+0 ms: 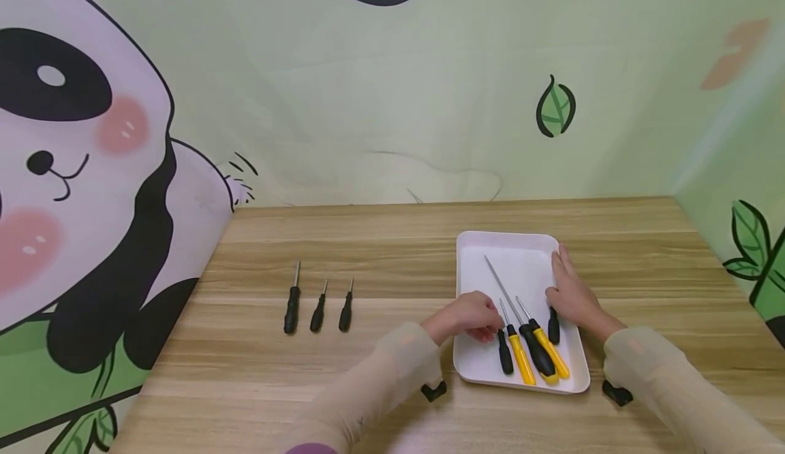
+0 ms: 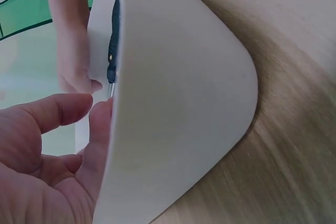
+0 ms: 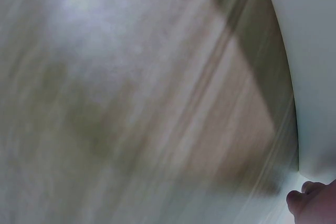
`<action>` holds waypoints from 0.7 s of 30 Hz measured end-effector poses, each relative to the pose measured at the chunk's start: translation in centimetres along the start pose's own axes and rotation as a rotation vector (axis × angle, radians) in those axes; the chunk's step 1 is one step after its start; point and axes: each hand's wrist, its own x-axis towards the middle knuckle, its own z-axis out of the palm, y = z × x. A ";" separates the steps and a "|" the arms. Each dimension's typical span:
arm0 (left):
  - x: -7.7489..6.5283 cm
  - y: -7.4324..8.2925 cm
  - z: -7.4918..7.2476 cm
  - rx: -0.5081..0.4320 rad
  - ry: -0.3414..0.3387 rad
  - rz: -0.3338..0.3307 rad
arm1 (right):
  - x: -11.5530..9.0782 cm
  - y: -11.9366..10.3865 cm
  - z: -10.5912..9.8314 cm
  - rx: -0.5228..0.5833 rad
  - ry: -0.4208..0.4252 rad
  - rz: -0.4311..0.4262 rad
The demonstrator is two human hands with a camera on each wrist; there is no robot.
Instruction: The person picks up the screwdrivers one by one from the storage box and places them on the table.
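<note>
A white tray (image 1: 508, 256) holds several screwdrivers. Beside its left wall, my left hand (image 1: 471, 314) is at the upper end of a small black screwdriver (image 1: 505, 353), its shaft mostly hidden by the fingers. In the left wrist view, thumb and fingers are loosely bent behind the tray wall (image 2: 178, 87). My right hand (image 1: 575, 292) holds the tray's right rim, thumb inside and fingers along the outside, above another black screwdriver (image 1: 554, 326). Between the hands lie two yellow-handled screwdrivers, one at the left (image 1: 521, 358), and a longer black-and-yellow screwdriver (image 1: 537, 352).
On the wooden table (image 1: 380, 249), left of the tray, three black screwdrivers lie in a row: a larger one (image 1: 292, 309) and two smaller ones, the nearer of which (image 1: 317, 314) is in the middle. A wall with a panda print (image 1: 92, 161) stands behind.
</note>
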 end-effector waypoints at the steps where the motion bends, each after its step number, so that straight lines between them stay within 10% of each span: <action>1: 0.0 0.1 0.1 0.016 0.010 -0.006 | 0.0 0.0 0.0 -0.002 -0.001 0.001; 21: 0.8 0.6 1.6 0.455 0.121 -0.046 | 0.0 0.1 0.0 -0.019 0.024 -0.031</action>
